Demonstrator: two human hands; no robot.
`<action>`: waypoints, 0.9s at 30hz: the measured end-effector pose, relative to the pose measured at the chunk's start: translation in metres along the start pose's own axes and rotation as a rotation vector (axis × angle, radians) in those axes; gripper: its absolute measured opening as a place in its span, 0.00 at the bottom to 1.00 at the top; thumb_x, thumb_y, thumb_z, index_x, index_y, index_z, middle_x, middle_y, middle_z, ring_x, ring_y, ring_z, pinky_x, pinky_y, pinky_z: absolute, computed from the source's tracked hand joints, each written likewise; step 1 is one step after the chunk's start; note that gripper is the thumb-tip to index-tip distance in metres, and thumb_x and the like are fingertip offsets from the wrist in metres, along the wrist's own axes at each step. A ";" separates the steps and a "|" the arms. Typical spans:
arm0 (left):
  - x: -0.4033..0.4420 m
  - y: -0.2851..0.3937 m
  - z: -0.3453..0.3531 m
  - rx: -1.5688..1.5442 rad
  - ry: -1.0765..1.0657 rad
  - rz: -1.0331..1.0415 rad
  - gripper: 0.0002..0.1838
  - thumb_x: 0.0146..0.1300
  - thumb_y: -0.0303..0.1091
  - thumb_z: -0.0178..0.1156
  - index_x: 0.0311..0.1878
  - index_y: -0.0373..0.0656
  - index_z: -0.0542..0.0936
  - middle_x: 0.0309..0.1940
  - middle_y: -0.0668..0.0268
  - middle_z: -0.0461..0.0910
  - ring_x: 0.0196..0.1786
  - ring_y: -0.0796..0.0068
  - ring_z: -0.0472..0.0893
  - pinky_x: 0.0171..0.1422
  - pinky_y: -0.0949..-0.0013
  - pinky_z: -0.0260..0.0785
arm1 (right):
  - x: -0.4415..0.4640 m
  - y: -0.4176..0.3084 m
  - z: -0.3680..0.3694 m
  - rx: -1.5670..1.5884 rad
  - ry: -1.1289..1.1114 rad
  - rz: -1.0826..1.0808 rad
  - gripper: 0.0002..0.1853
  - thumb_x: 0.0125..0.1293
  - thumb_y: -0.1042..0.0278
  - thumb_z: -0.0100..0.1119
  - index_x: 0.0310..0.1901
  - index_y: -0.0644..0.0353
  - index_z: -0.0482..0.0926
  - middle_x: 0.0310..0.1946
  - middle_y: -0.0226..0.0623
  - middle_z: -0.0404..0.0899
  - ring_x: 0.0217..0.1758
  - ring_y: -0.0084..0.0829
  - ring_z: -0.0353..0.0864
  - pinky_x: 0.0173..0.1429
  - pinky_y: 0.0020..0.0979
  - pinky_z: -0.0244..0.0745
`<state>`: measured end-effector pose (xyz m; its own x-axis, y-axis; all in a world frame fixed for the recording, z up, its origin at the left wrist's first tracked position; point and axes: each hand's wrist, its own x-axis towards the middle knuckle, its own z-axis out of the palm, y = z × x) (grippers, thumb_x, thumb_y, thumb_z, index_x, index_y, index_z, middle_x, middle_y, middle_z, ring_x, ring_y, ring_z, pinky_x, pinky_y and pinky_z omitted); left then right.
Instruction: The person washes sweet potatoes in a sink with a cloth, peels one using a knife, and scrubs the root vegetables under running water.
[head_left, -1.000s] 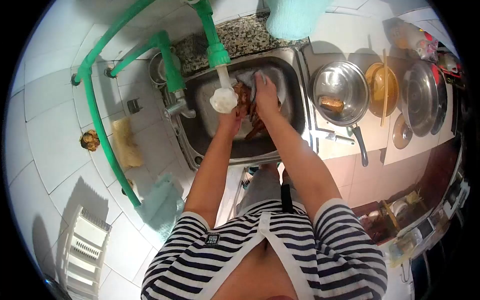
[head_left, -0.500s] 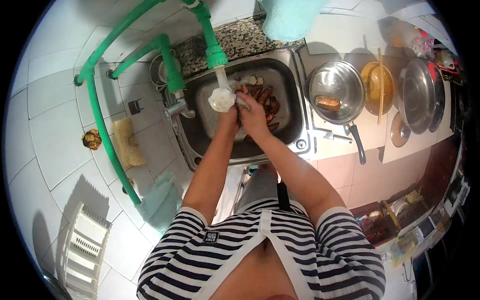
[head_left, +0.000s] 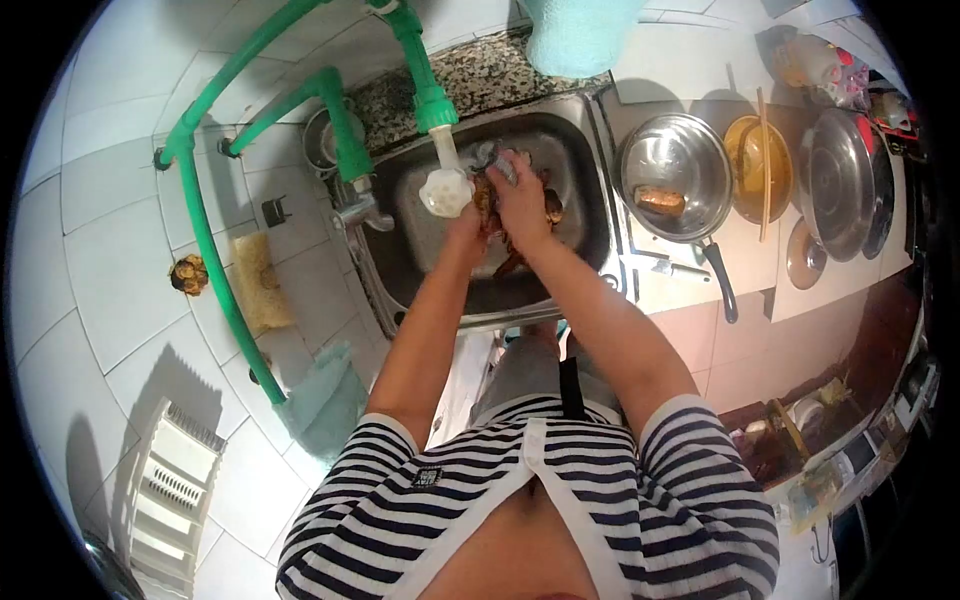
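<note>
My left hand [head_left: 468, 236] is in the metal sink [head_left: 420, 285], just right of the white tap head [head_left: 446, 193] and partly hidden by it. It is closed around a knobbly brown piece [head_left: 486, 203]. Alongside it, my right hand [head_left: 524, 206] bends its fingers over a small silver-grey wad [head_left: 507, 168], pressed close to the brown piece. I cannot tell exactly what the wad is. Other reddish-brown, elongated pieces [head_left: 510, 264] lie in the sink below and right of my hands, some covered by them.
Green pipes [head_left: 195, 215] and a metal faucet [head_left: 362, 212] flank the sink on the left. To the right stand a steel pan [head_left: 680, 165] with a brown block [head_left: 660, 200] in it, a knife [head_left: 675, 266], a yellow bowl [head_left: 745, 185] with chopsticks [head_left: 765, 170], and a large lid [head_left: 838, 185].
Both hands have shifted a little, the right one up and rightward with the grey wad. The brown piece now shows between them, and fewer loose pieces are visible at their right.
</note>
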<state>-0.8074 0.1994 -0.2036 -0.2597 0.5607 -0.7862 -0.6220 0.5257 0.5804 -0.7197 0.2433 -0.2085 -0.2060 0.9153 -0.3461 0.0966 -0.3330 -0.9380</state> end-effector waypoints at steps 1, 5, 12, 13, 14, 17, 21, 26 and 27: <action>-0.001 0.005 0.004 0.000 -0.002 0.005 0.15 0.68 0.47 0.44 0.46 0.47 0.69 0.34 0.69 0.71 0.34 0.75 0.73 0.31 0.68 0.69 | -0.007 -0.005 0.003 -0.030 -0.008 -0.024 0.17 0.61 0.72 0.55 0.51 0.69 0.69 0.46 0.46 0.75 0.46 0.29 0.72 0.52 0.27 0.66; -0.004 0.005 0.014 -0.171 0.238 0.037 0.15 0.67 0.49 0.46 0.41 0.47 0.69 0.20 0.72 0.67 0.19 0.78 0.68 0.20 0.73 0.61 | -0.027 0.001 -0.004 0.064 -0.059 0.043 0.17 0.58 0.71 0.59 0.47 0.68 0.71 0.41 0.51 0.77 0.48 0.44 0.75 0.53 0.33 0.66; -0.030 0.020 0.016 -0.019 -0.156 -0.011 0.16 0.67 0.52 0.44 0.40 0.48 0.69 0.19 0.73 0.66 0.17 0.80 0.65 0.18 0.75 0.56 | 0.018 -0.029 -0.035 -0.089 0.163 -0.018 0.23 0.54 0.56 0.62 0.43 0.68 0.73 0.37 0.54 0.77 0.41 0.47 0.77 0.46 0.35 0.70; -0.025 0.022 0.013 0.006 -0.139 0.017 0.17 0.67 0.52 0.43 0.40 0.48 0.69 0.19 0.73 0.65 0.17 0.80 0.65 0.18 0.76 0.55 | 0.008 -0.032 -0.033 -0.088 0.159 -0.021 0.23 0.54 0.56 0.62 0.43 0.68 0.73 0.37 0.54 0.77 0.41 0.47 0.77 0.46 0.35 0.70; -0.020 0.020 0.014 0.006 -0.140 0.019 0.17 0.67 0.52 0.43 0.40 0.48 0.69 0.19 0.73 0.65 0.17 0.80 0.65 0.18 0.76 0.55 | -0.007 -0.034 -0.032 -0.093 0.103 -0.023 0.23 0.55 0.56 0.62 0.43 0.67 0.73 0.37 0.53 0.77 0.42 0.48 0.77 0.46 0.37 0.70; -0.010 0.007 0.020 -0.056 0.120 0.186 0.17 0.67 0.52 0.42 0.41 0.48 0.69 0.20 0.74 0.66 0.19 0.81 0.66 0.19 0.77 0.56 | -0.038 -0.023 -0.010 -0.254 -0.033 -0.242 0.19 0.57 0.58 0.59 0.43 0.65 0.72 0.36 0.51 0.76 0.41 0.48 0.77 0.45 0.36 0.69; -0.022 0.006 0.021 0.214 0.055 0.097 0.17 0.67 0.50 0.44 0.45 0.46 0.71 0.30 0.74 0.70 0.29 0.83 0.70 0.28 0.75 0.63 | 0.010 -0.028 -0.006 -0.267 0.078 -0.210 0.15 0.60 0.57 0.55 0.41 0.60 0.72 0.31 0.51 0.77 0.36 0.53 0.76 0.38 0.43 0.71; 0.005 0.002 -0.003 0.009 0.070 0.241 0.21 0.68 0.48 0.42 0.53 0.41 0.68 0.40 0.67 0.73 0.35 0.78 0.73 0.36 0.71 0.67 | -0.034 -0.032 0.001 -0.303 -0.113 -0.013 0.15 0.60 0.61 0.55 0.41 0.65 0.73 0.33 0.56 0.76 0.38 0.55 0.76 0.40 0.43 0.69; -0.003 0.002 0.000 0.010 0.072 0.236 0.21 0.68 0.48 0.42 0.53 0.41 0.68 0.40 0.67 0.73 0.35 0.78 0.73 0.36 0.71 0.67 | -0.029 -0.028 -0.001 -0.302 -0.113 -0.008 0.15 0.60 0.61 0.55 0.41 0.65 0.73 0.33 0.56 0.76 0.38 0.55 0.76 0.40 0.43 0.69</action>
<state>-0.8078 0.1989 -0.2006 -0.4489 0.6221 -0.6414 -0.5303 0.3922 0.7516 -0.7156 0.2261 -0.1717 -0.3132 0.8809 -0.3548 0.3761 -0.2280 -0.8981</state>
